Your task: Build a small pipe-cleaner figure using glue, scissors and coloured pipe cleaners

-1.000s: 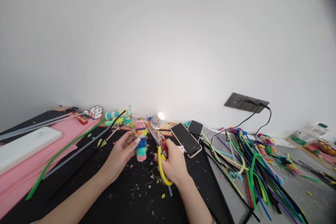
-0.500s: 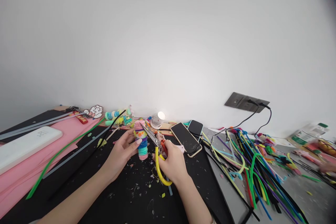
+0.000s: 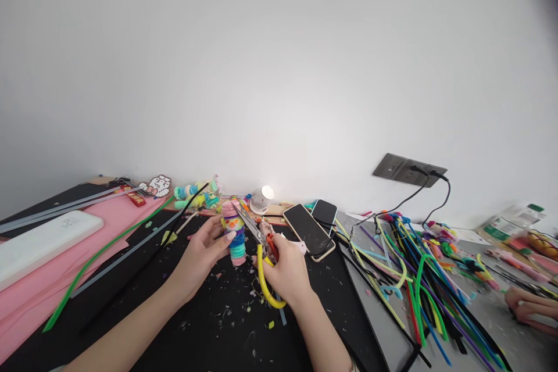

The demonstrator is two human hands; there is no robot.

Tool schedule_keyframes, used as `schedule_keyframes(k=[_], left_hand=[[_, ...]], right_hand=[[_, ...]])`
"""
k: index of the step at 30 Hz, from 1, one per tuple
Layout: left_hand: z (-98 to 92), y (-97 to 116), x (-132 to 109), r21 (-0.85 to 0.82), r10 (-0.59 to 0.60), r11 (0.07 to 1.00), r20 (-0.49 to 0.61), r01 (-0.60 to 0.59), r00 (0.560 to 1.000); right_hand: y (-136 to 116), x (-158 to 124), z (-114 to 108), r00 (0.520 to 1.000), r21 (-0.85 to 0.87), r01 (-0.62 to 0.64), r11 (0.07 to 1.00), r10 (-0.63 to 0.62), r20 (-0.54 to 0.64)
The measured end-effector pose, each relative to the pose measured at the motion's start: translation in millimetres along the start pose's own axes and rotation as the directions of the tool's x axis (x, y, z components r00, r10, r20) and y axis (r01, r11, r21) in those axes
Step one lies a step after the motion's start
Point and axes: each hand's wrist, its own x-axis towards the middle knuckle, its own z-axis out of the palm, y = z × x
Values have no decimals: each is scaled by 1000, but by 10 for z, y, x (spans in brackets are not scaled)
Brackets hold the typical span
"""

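A pale wall [image 3: 279,70] rises behind the black table [image 3: 196,343], with a pink sheet [image 3: 111,224] along its left and a bundle of fuzzy stems [image 3: 440,273] on the grey surface [image 3: 383,325] to its right. Over the middle, the right hand's [image 3: 290,270] fingers grip yellow-handled scissors [image 3: 263,282], points at the striped fuzzy piece [image 3: 237,244] pinched in the left hand's [image 3: 201,253] fingers. Tiny scraps [image 3: 271,324] litter the tabletop.

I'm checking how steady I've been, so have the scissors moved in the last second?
Yes, slightly: the tips of the scissors have shifted left, farther from the paper cup, which stayed put.
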Motion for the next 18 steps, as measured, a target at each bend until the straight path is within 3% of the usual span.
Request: schedule_keyframes(k=[18], left_hand=[[-14, -11, 6, -24, 24, 999, -7, -25, 1000]], right_hand=[[57, 4, -1, 995, 78, -64, 995, 69, -70]])
